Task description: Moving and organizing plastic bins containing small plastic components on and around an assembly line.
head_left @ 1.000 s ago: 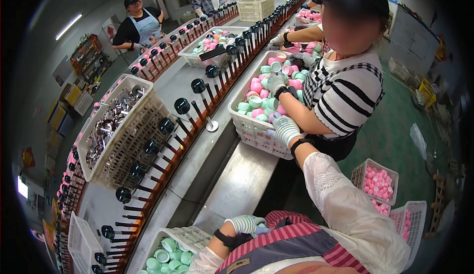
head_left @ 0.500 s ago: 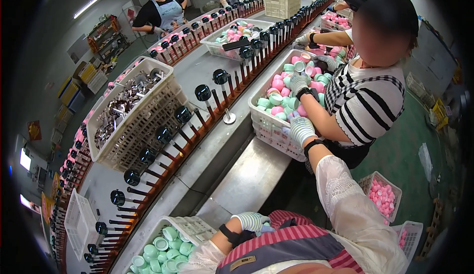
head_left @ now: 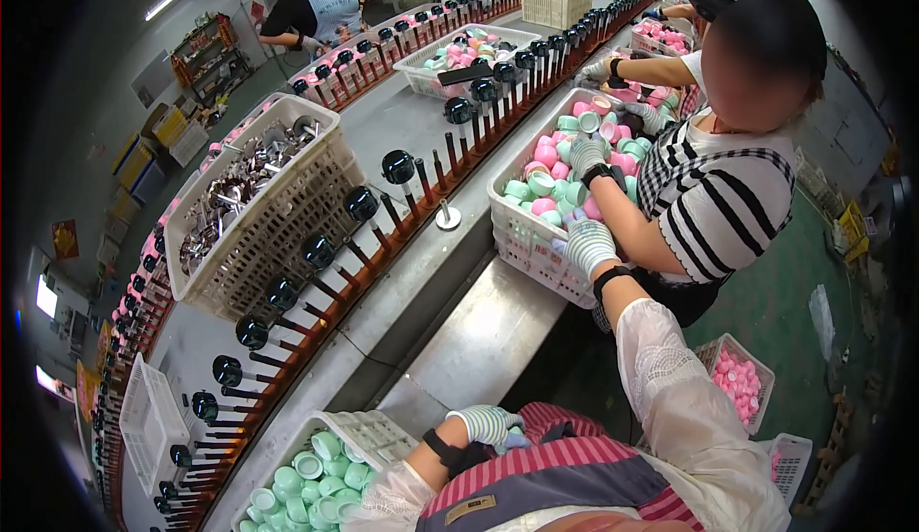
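My left hand (head_left: 486, 427), in a striped glove, is held at my waist against a red-and-grey striped apron (head_left: 555, 455). Its fingers are curled in; whatever they hold, if anything, is hidden. My right arm stretches forward, and the gloved right hand (head_left: 589, 245) is closed over the near rim of a white plastic crate (head_left: 536, 254). Pink and mint-green cup-shaped pieces (head_left: 541, 183) fill that crate, right by my fingertips. A co-worker's gloved hand (head_left: 588, 154) is among the same pieces. Below left, near my left forearm, another crate (head_left: 383, 436) holds mint-green pieces (head_left: 321, 475).
A curved line of upright spindles (head_left: 335, 293), many topped with glossy dark rounded pieces, runs along the metal table (head_left: 383, 130). On it stand a crate of metal parts (head_left: 258, 226) and a crate of mixed pieces (head_left: 412, 82). Pink pieces fill a floor crate (head_left: 737, 379).
The dark pieces on the spindles have shifted along the line toward the near left. The whole view tilts slightly. Both my hands keep about the same places.
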